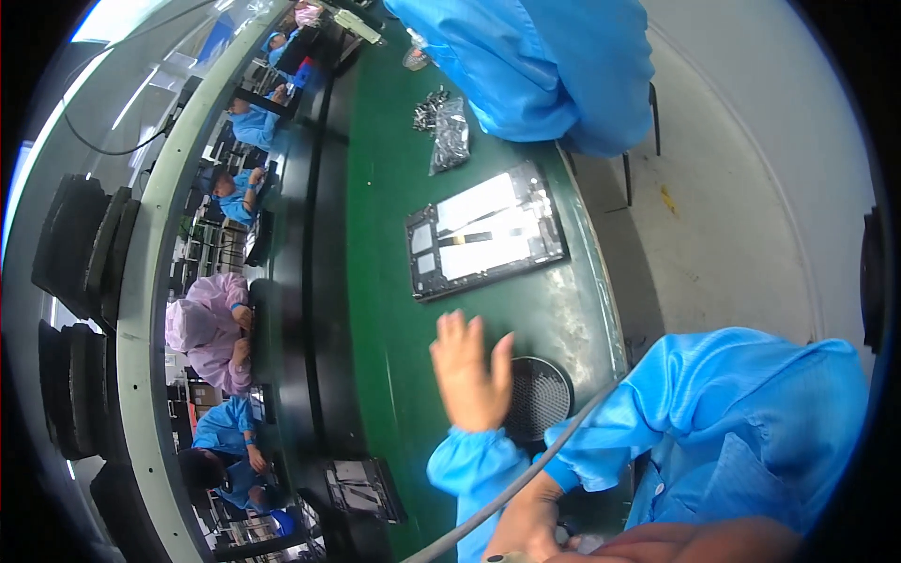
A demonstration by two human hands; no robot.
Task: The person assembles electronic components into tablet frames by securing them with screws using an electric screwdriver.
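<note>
My left hand (466,380) is spread with its fingers stretched out over the green tabletop, and it holds nothing. Just beside its thumb lies a round black dish (542,399) with a dimpled or perforated surface. Beyond my fingertips is a flat, opened electronic device (488,230) with a black frame and bright silver plates inside. My right hand (527,518) is low in the picture with its fingers curled, next to a small whitish object (589,543). What it grips is hidden by the lower edge. A grey cable (526,479) passes in front of both sleeves.
A clear bag of dark small parts (450,138) and a pile of metal pieces (430,109) lie farther up the table. A co-worker's blue sleeve (535,84) leans over there. A second opened device (364,489) sits lower left. Across the bench, several people work.
</note>
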